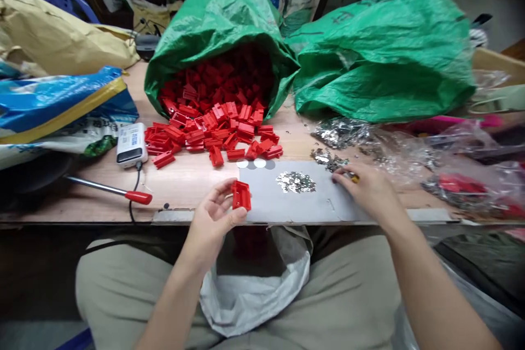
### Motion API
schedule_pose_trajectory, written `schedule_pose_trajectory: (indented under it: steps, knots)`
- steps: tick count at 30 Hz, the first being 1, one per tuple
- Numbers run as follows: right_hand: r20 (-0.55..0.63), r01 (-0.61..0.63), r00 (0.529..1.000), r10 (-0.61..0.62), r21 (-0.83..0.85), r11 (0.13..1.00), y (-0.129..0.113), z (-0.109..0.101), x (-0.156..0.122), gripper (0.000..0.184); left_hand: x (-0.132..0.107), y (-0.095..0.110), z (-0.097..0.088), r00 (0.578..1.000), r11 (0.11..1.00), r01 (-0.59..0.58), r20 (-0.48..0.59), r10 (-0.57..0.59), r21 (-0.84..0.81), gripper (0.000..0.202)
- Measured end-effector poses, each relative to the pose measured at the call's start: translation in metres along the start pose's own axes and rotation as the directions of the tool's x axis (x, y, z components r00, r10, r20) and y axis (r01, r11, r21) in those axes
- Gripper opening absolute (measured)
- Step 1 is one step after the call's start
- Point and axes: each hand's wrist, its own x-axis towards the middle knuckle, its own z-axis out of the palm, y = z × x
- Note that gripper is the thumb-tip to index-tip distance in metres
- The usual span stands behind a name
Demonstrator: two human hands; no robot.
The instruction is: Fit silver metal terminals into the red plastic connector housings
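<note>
In the head view my left hand [215, 210] grips a small red plastic housing [241, 196], its open hollow side facing me, above the table's front edge. My right hand [369, 188] is closed, fingertips together, at the right side of a grey board [266, 205]. A small yellow and dark item [353, 177] shows at its fingers, too little of it to name. Just beyond these fingertips lies a small heap of metal pieces [328, 158]. Another pile of shiny small metal pieces [296, 181] is spread on the board between my hands.
Red plastic housings [213, 131] spill from a green sack [221, 16]. A second green sack [385, 54] stands right of it. A white power bank [132, 145] and a red-handled tool [137, 197] lie left. Clear plastic bags [467, 186] lie right; a white bag [254, 301] hangs open below.
</note>
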Motion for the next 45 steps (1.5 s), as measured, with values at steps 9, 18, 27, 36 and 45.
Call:
schedule_pose_trajectory:
  steps: [9,18,27,36,45]
  knots:
    - [0.131,-0.143,0.989,0.067,0.761,0.633,-0.150,-0.010,-0.046,0.034,-0.016,-0.004,0.008,0.972,0.937,0.225,0.135,-0.195,-0.268,0.046]
    - [0.164,-0.106,0.986,-0.027,0.746,0.658,-0.172,0.006,-0.061,0.017,-0.021,-0.014,0.015,0.970,0.967,0.218,0.135,-0.200,-0.134,0.052]
    - [0.123,-0.033,0.990,-0.075,0.698,0.716,-0.168,0.007,-0.070,0.016,-0.020,-0.014,0.013,0.968,0.971,0.209,0.166,-0.190,-0.112,0.051]
    - [0.160,0.027,0.971,-0.180,0.669,0.743,-0.161,0.009,-0.068,0.011,-0.022,-0.014,0.015,0.974,0.982,0.178,0.154,-0.166,-0.068,0.051]
    - [0.834,-0.855,0.482,-0.269,0.514,0.062,-0.147,0.021,-0.065,0.046,-0.024,-0.013,0.012,0.960,0.973,0.225,0.180,-0.213,-0.048,0.053]
